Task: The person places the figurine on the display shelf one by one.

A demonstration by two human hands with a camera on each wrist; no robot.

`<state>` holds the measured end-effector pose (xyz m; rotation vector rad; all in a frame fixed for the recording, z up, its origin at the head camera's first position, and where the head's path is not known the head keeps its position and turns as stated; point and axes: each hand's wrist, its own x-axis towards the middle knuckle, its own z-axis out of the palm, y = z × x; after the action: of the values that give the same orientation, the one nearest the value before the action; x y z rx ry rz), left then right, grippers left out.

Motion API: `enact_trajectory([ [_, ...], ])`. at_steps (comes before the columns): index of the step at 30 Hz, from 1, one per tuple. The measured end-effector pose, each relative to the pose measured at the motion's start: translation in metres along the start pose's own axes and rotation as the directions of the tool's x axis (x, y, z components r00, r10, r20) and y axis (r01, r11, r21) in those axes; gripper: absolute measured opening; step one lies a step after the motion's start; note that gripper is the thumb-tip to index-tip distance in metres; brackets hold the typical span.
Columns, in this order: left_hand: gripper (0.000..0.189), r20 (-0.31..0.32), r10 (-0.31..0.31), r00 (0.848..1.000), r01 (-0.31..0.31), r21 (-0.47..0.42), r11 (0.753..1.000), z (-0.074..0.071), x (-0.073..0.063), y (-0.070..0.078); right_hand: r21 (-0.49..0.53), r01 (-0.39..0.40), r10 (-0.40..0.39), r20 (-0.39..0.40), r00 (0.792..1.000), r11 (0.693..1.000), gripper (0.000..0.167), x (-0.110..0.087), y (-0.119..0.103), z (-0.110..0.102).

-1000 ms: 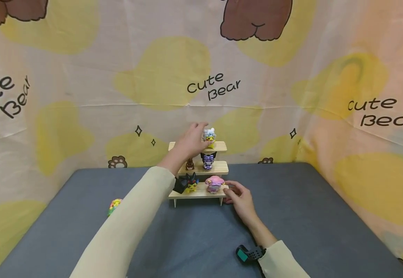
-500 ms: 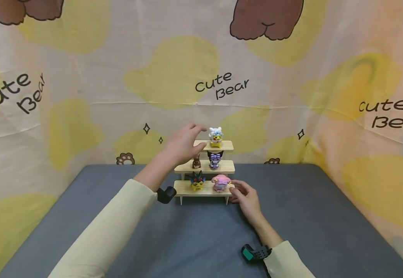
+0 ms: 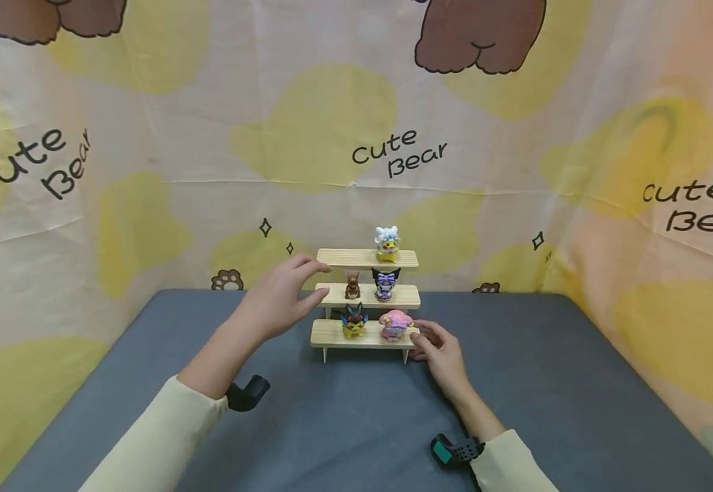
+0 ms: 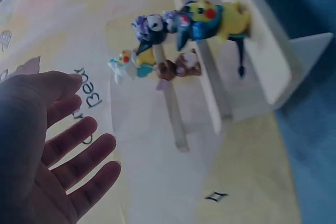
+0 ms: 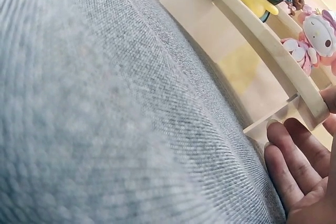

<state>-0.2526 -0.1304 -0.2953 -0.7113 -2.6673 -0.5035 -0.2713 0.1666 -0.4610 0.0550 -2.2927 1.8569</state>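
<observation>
A three-tier wooden display shelf [image 3: 365,344] stands at the back of the table. On its top tier is a white-hooded yellow figurine [image 3: 387,244]. The middle tier bears a brown figurine [image 3: 353,285] and a purple-and-black figurine [image 3: 385,284]. Down on the bottom tier are a yellow figurine with a dark hood [image 3: 354,321] and a pink figurine [image 3: 396,325]. My left hand [image 3: 275,298], with nothing in it, hovers left of the shelf, fingers relaxed and spread. My right hand [image 3: 445,360] grips the bottom tier's right end, thumb [image 5: 329,99] at the board's edge.
A grey-blue cloth [image 3: 325,417] covers the table. Behind it hangs a patterned backdrop [image 3: 307,130] with printed lettering. Dark straps are on both wrists, the left one [image 3: 248,393] and the right one [image 3: 454,450].
My left hand has drawn away from the white-hooded figurine on the top tier, moving left and down. The right hand stays at the shelf's end. The view has shifted slightly.
</observation>
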Motion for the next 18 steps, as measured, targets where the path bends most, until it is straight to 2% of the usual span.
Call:
enact_trajectory([
  [4,0.037,-0.018,-0.026,0.999,0.026,-0.011,1.000,0.004,-0.019,-0.010,0.003,-0.003,0.003,-0.001,1.000,1.000,0.028,0.000,0.000,0.001],
  [10,0.036,-0.052,-0.091,0.994,0.088,-0.052,0.995,0.011,-0.041,-0.023,-0.013,-0.023,0.023,-0.014,1.000,1.000,0.028,-0.001,0.001,0.000],
  [18,0.037,-0.080,-0.195,0.978,0.186,-0.107,0.977,0.014,-0.074,-0.044,-0.012,-0.013,0.013,-0.010,1.000,1.000,0.028,0.000,0.000,0.001],
])
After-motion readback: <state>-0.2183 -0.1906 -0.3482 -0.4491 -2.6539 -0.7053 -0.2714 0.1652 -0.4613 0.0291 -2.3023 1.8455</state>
